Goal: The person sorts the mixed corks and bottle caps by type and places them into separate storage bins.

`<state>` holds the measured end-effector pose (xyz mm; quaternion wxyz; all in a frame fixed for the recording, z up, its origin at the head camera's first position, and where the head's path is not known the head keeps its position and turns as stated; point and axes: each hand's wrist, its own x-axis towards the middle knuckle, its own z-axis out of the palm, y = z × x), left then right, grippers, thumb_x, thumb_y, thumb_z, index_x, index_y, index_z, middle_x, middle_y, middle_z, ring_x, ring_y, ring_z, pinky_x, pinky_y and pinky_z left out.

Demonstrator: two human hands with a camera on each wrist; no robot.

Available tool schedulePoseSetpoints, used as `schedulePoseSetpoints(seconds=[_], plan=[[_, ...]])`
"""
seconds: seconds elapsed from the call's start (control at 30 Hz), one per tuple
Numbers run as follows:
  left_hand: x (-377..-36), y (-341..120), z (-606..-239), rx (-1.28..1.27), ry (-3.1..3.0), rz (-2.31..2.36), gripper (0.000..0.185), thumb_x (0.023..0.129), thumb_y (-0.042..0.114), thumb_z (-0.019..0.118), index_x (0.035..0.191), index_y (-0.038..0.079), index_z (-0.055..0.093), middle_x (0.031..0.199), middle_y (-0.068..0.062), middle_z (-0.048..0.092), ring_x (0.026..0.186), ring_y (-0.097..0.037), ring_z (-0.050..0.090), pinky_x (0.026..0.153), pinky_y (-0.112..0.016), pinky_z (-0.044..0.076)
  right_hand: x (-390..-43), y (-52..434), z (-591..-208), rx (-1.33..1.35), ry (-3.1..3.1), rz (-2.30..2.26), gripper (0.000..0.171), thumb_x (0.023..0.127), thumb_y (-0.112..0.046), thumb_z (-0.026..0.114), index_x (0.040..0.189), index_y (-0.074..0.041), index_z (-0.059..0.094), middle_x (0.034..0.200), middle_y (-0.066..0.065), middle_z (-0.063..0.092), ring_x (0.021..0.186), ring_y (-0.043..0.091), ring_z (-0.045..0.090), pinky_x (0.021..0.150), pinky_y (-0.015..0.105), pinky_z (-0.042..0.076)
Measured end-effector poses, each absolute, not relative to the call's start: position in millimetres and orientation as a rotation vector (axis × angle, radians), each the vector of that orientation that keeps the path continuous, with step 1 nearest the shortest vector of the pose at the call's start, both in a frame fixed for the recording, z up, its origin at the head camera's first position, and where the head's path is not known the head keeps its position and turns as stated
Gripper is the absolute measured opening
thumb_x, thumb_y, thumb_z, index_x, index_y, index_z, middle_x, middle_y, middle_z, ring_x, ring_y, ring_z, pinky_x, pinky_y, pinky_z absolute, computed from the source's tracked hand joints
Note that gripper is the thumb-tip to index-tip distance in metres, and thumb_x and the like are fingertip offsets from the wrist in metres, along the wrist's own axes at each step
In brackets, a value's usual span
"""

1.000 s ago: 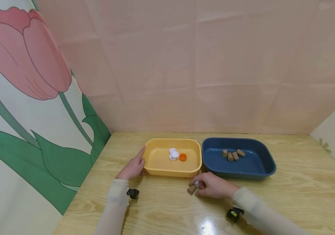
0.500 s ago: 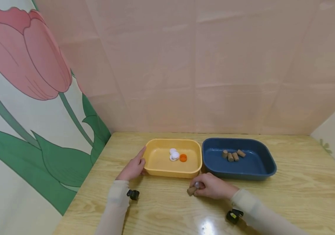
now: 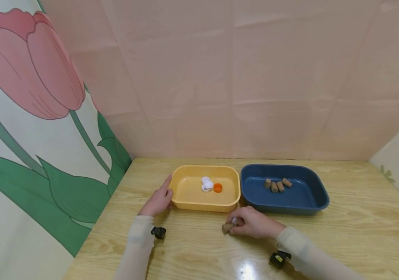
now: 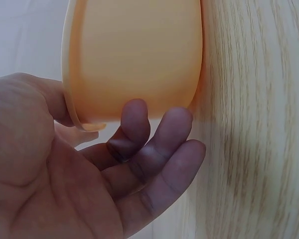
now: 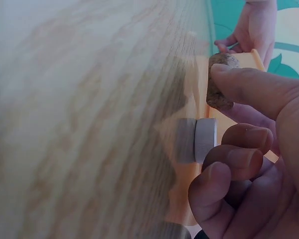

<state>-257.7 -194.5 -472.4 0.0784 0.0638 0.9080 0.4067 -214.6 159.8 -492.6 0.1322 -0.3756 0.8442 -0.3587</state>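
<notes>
My left hand rests against the left end of the yellow tray; in the left wrist view its fingers lie relaxed on the tray's outer wall. On the table just in front of the yellow tray, my right hand has its fingers curled over a brown cork and a small white cap. The right wrist view shows a fingertip on the cork and curled fingers behind the white cap, which stands on edge on the wood.
The yellow tray holds white caps and an orange cap. A blue tray to its right holds several corks. Patterned walls close in the wooden table at the back and left.
My right hand and the cork have crept slightly to the left. The left hand stays on the yellow tray.
</notes>
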Motion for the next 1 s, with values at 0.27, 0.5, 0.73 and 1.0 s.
schedulePoseSetpoints(seconds=[0.27,0.5,0.73,1.0], plan=[[-257.1,-194.6,-472.7,0.175,2.711,1.216,0.059,0.107,0.021,0.035,0.162,0.022,0.014,0.098,-0.014,0.063,0.072,-0.022,0.064,0.069,-0.033,0.053,-210.5,163.8,-491.4,-1.07,2.472,-1.067,0.015,0.088,-0.029,0.077,0.101,-0.022,0.074,0.062,-0.014,0.044,0.054,-0.004,0.039,0.057,0.018,0.04],[-257.0,-195.2,-471.2,0.181,2.694,1.244,0.059,0.107,0.02,0.035,0.162,0.021,0.015,0.115,-0.02,0.063,0.074,-0.022,0.065,0.069,-0.034,0.054,-206.4,171.1,-482.1,-1.009,2.466,-1.107,0.018,0.09,-0.034,0.075,0.104,-0.023,0.074,0.057,-0.013,0.043,0.051,-0.003,0.038,0.057,0.02,0.044],[-257.8,-196.1,-472.8,0.176,2.691,1.236,0.059,0.107,0.021,0.036,0.162,0.022,0.015,0.106,-0.017,0.063,0.073,-0.022,0.064,0.069,-0.034,0.054,-200.6,181.4,-464.0,-0.955,2.518,-1.113,0.018,0.091,-0.038,0.073,0.104,-0.025,0.075,0.056,-0.012,0.043,0.049,-0.001,0.037,0.051,0.019,0.038],[-257.5,-195.7,-472.4,0.17,2.684,1.23,0.059,0.107,0.021,0.036,0.162,0.022,0.014,0.106,-0.016,0.062,0.074,-0.023,0.064,0.069,-0.033,0.053,-200.3,203.7,-443.9,-0.922,2.612,-1.112,0.017,0.093,-0.039,0.07,0.103,-0.026,0.075,0.062,-0.013,0.045,0.053,0.0,0.039,0.052,0.021,0.036]])
